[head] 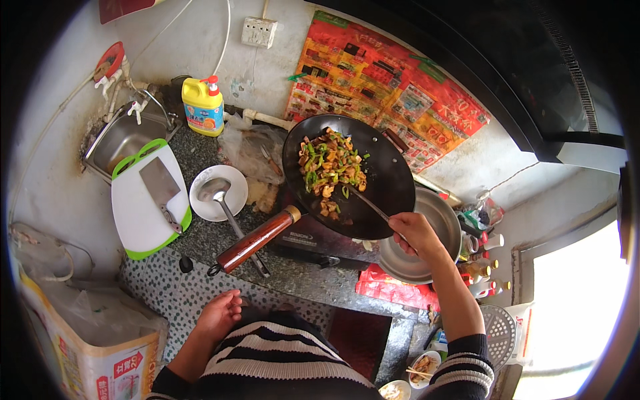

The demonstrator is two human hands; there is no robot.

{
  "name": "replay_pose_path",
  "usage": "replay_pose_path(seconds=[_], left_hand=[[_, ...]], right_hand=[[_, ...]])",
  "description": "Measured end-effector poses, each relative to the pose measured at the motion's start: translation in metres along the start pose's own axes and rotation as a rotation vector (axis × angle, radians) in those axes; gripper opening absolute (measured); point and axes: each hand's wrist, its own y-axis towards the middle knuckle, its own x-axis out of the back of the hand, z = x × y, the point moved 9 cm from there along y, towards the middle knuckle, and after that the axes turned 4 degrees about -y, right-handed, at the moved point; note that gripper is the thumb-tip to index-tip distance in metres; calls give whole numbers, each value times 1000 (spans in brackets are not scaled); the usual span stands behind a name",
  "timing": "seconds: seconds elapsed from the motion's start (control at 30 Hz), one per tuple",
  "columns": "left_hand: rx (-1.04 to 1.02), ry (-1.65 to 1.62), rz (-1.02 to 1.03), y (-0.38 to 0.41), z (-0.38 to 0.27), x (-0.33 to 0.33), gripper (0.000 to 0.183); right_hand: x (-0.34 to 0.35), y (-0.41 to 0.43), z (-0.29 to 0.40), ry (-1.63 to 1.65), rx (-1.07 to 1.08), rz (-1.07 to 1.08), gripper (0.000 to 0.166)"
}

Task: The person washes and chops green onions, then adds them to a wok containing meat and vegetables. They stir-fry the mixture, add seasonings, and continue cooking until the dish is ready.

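My right hand [416, 233] grips the handle of a metal cooking utensil [369, 204], whose far end is in the food. Chopped green peppers with browned pieces [332, 165] lie heaped towards the left side of a black wok [385, 172] on the stove. The wok's wooden handle [257, 240] points down and left. Below that handle, my left hand [222, 309] is held in the air with its fingers loosely curled, touching nothing. A steel ladle [230, 215] rests in a white bowl [235, 187] left of the wok.
A cleaver [161, 184] lies on a green-edged cutting board [125, 220] beside the steel sink [137, 135]. A yellow detergent jug [203, 107] stands behind. Right of the wok are a steel pan [437, 215] and several seasoning bottles [477, 270]. Food bowls [425, 369] sit at lower right.
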Motion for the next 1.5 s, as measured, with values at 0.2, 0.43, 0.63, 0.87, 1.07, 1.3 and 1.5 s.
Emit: replay_pose_path(seconds=[0.2, 0.43, 0.63, 0.87, 1.07, 1.3, 1.5], left_hand=[[-11, 60, -51, -20, -11, -33, 20], [-46, 59, -65, -18, -10, -16, 19], [-55, 129, -89, -27, -21, -33, 19], [-43, 121, -82, -21, -19, -43, 19], [-11, 52, -83, -5, -3, 0, 19], [-3, 160, -33, -5, -8, -34, 20], [-98, 222, 3, 1, -13, -7, 20]], right_hand=[[36, -33, 2, -265, 174, -286, 22], [31, -95, 41, -807, 534, -698, 22], [7, -48, 76, -1090, 596, -867, 23], [-2, -82, 81, -1461, 544, -549, 39], [15, -173, 144, -1527, 485, -432, 24], [24, -120, 133, -1519, 528, -568, 14], [90, -95, 140, -1347, 309, -612, 13]])
